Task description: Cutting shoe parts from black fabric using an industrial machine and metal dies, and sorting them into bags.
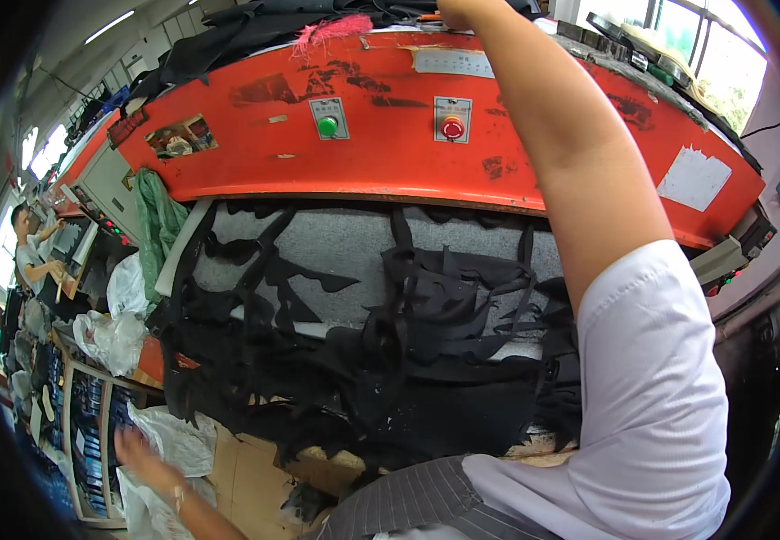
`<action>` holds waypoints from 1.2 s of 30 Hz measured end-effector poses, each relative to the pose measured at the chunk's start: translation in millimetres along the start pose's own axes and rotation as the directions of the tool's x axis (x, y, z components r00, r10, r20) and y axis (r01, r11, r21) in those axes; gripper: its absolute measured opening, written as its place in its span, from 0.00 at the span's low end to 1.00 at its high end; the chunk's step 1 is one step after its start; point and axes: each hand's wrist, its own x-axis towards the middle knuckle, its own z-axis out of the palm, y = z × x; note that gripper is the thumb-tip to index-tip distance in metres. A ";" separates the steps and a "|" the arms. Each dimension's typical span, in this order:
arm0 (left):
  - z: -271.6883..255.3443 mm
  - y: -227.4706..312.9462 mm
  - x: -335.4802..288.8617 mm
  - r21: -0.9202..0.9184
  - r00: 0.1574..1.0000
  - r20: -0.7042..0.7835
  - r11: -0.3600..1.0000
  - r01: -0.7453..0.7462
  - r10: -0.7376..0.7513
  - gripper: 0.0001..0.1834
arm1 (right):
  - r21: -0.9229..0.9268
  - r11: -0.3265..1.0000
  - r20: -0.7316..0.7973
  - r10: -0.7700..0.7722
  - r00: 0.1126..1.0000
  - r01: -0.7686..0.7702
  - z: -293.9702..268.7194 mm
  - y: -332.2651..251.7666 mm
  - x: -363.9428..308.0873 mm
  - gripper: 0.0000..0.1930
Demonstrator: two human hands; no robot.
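Note:
My right arm stretches up across the front of a red machine (381,166). My right hand (464,13) is at its top edge, partly cut off by the picture's rim, so its fingers do not show. Beside it lies a small orange-handled thing (429,17). Low on the left, my left hand (142,456) is smeared by motion above white plastic bags (174,438); whether it holds anything is unclear. Under the machine, black sheet material (462,396) with cut-out gaps and ragged strips drapes over a grey bed (336,243) and hangs down its front.
The machine's front carries a green button (327,126) and a red button (452,129). More black sheets (228,40) and a pink fibrous bundle (334,31) lie on top. A rack (93,423) stands at left; farther back, another person (34,247) works at a table.

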 end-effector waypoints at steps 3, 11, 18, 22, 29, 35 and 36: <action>140.4 36.2 -12.0 -0.216 0.885 0.446 0.976 -0.034 0.130 0.17 | -0.223 0.950 -0.016 -0.228 0.974 0.219 -14.0 -4.7 -10.2 0.10; 408.9 36.3 -152.9 0.030 0.217 0.953 0.777 0.629 -0.212 0.22 | 0.122 0.989 -0.155 -0.065 0.986 0.084 -31.8 124.0 -128.1 0.25; 519.4 16.7 -214.9 0.257 0.070 0.904 0.666 0.700 -0.422 0.31 | 0.498 0.854 0.214 0.050 0.975 -0.153 14.9 88.2 -268.6 0.06; 541.5 12.2 -227.4 0.367 0.146 0.869 0.815 0.449 -0.472 0.24 | 0.381 0.811 0.594 0.153 0.790 -0.444 56.8 37.3 -287.7 0.18; 488.9 -5.4 -215.9 0.215 -0.051 0.955 0.565 0.797 -0.292 0.25 | 0.350 0.885 0.782 -0.094 0.617 -0.309 156.0 -3.3 -277.4 0.44; 429.0 -19.6 -184.4 0.295 -0.213 0.952 0.466 0.834 -0.221 0.17 | 0.320 0.896 0.940 -0.260 0.221 -0.309 231.1 -50.1 -226.4 0.56; 422.0 -19.7 -181.6 0.273 -0.176 0.958 0.523 0.807 -0.227 0.18 | 0.309 0.898 0.947 -0.260 0.186 -0.312 239.2 -60.2 -221.2 0.58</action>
